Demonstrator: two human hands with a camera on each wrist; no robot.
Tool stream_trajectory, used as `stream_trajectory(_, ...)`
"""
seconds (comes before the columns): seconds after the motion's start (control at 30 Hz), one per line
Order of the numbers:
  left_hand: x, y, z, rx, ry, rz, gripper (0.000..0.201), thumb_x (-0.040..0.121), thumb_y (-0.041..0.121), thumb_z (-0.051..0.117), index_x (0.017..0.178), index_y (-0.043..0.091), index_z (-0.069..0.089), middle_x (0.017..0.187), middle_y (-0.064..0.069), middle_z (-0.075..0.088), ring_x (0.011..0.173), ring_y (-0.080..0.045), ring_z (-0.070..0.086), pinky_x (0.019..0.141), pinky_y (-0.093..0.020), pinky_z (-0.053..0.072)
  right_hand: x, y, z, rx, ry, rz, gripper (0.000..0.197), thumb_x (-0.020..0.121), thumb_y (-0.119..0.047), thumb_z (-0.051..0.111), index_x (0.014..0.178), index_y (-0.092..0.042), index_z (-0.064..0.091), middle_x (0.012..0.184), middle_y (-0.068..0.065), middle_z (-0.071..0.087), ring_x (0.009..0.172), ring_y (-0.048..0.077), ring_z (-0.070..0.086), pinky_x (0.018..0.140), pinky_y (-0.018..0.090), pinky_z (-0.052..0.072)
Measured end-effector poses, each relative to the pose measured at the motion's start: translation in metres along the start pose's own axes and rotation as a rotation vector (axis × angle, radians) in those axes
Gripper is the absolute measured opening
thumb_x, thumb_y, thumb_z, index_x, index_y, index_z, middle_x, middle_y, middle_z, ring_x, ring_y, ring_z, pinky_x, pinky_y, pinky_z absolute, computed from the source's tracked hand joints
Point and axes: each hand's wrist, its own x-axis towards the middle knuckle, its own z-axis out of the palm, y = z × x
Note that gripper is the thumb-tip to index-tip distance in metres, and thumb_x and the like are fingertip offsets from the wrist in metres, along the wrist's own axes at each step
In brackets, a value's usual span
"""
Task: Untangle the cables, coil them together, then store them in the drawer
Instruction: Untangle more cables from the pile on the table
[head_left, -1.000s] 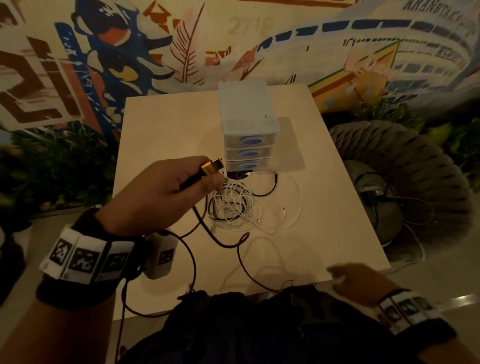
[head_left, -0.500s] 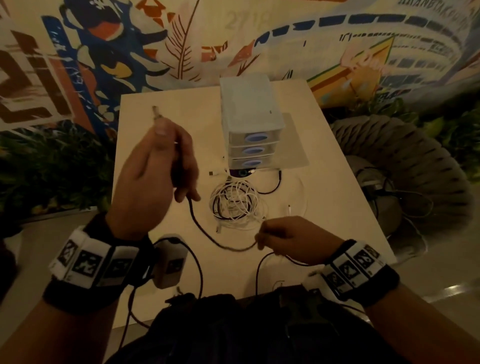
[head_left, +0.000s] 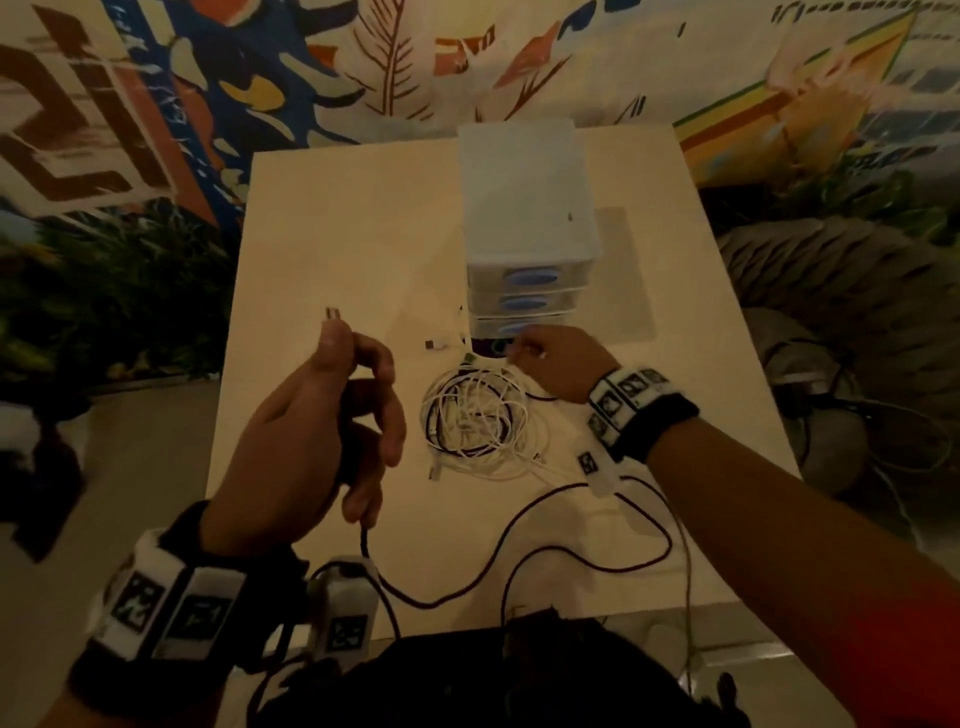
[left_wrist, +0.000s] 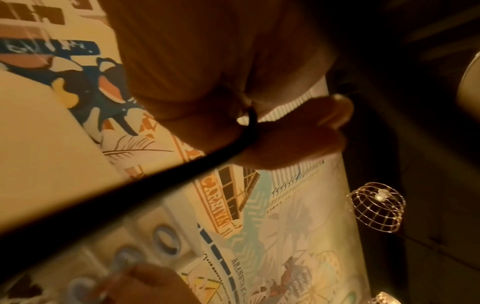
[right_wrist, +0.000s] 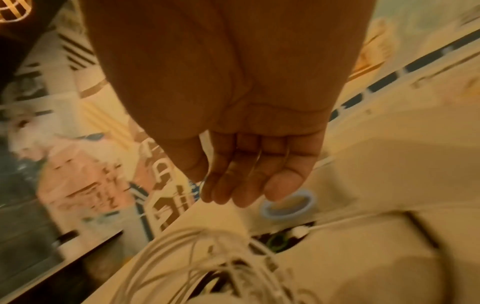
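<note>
Black cable (head_left: 524, 551) gripped in left hand (head_left: 311, 431), plug up, trailing across pale worktop (head_left: 322, 249). Right hand (head_left: 558, 364), fingers relaxed, over white cable tangle (head_left: 480, 421) before drawer unit (head_left: 527, 208). Mural wall (head_left: 363, 62) behind.

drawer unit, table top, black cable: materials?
Drawer unit: looks like frosted translucent plastic, with blue oval pulls. Table top: smooth pale matte board, likely laminate; no grain visible. Black cable: flexible matte jacket, probably rubber or PVC; metal plug above left hand.
</note>
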Motion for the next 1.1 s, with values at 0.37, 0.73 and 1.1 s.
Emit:
stream_trajectory(0.37,0.013,-0.052,-0.002,0.101,0.128,-0.083,0.047,0.099,0.055,0.034,0.092,0.011,0.05,0.065,-0.014,0.054,0.036,-0.03,0.047,0.048,-0.045,0.052,0.089,-0.017,0.039,-0.427,-0.31,-0.114,0.037,0.101,-0.022,0.054,0.137,-0.02,0.056,0.14,0.009,0.057,0.124,0.028,0.055,0.1,0.033,0.042)
stream_trajectory(0.73,0.035,-0.074,-0.009,0.218,0.155,-0.107,0.045,0.102,0.05,0.036,0.094,0.011,0.056,0.068,-0.01,0.061,0.047,-0.037,0.056,0.052,-0.052,0.055,0.095,-0.022,0.035,-0.586,-0.327,-0.243,0.018,0.096,-0.033,0.06,0.11,-0.025,0.068,0.096,-0.002,0.056,0.086,0.019,0.052,0.073,0.026,0.035)
stream_trajectory(1.1,0.085,-0.134,-0.024,0.604,0.16,-0.089,0.025,0.104,0.036,0.051,0.094,0.02,0.067,0.053,0.015,0.052,0.049,0.0,0.046,0.055,-0.023,0.033,0.051,0.002,-0.006,0.02,-0.206,-0.184,0.013,0.085,-0.031,0.078,0.095,-0.024,0.078,0.087,-0.004,0.076,0.085,0.011,0.069,0.085,0.028,0.052)
